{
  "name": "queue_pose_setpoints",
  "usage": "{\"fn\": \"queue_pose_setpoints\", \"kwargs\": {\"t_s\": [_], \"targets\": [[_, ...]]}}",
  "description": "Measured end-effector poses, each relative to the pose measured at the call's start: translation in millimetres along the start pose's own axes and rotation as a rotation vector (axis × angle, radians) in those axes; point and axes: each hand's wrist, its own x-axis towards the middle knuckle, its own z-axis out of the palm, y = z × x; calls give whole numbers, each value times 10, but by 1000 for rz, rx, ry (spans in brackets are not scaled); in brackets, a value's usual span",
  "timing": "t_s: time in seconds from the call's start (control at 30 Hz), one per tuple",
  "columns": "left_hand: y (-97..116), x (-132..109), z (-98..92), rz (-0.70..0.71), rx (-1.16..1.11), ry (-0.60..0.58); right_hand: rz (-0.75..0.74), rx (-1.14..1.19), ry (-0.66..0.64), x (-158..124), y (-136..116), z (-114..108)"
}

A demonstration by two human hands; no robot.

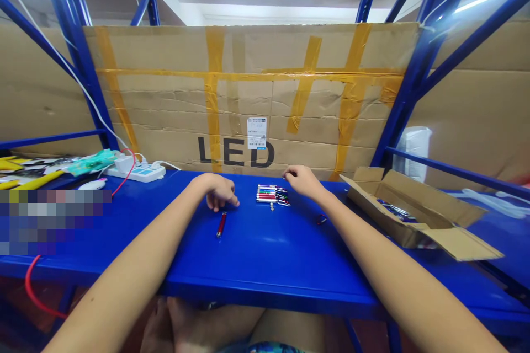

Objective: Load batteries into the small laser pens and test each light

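Several slim metal flashlights [267, 194] in different colours lie side by side in a row, with clip-like hooks at their right ends. Just below the row sit small silver pieces [272, 206], too small to name. My left hand [221, 192] hovers left of the row, its fingers bent but apart. A single red flashlight [221, 225] lies on the table below that hand. My right hand [303, 179] is at the row's upper right, fingers curled together; whether anything is inside is hidden. Beside my right forearm lies a small dark red ring-shaped clip [321, 219].
An open cardboard box [414, 198] with shiny metal items stands right on the blue table [265, 256]. At left are a white power strip [143, 172], a red cable [35, 287] and yellow-handled tools [41, 179]. A large cardboard sheet [174, 105] closes off the back.
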Motion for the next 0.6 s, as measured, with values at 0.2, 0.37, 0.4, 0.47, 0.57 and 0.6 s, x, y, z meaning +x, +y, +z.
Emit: {"fn": "queue_pose_setpoints", "kwargs": {"t_s": [0.2,0.37,0.4,0.47,0.57,0.6], "targets": [[224,-243,179,-60,114,-190,-132,-95,-80,-216,-488,9],[329,-203,250,0,116,-191,-139,-211,-191,-335,-703,46],[347,-202,262,27,99,-163,-133,-195,-209,-341,-717,43],[391,-192,294,77,58,-94,-109,-130,-255,-349,-729,34],[477,-136,375,111,-32,-37,-14,-44,-437,-396,-754,43],[508,-108,408,123,-63,-35,9,-31,-512,-428,-775,54]]}}
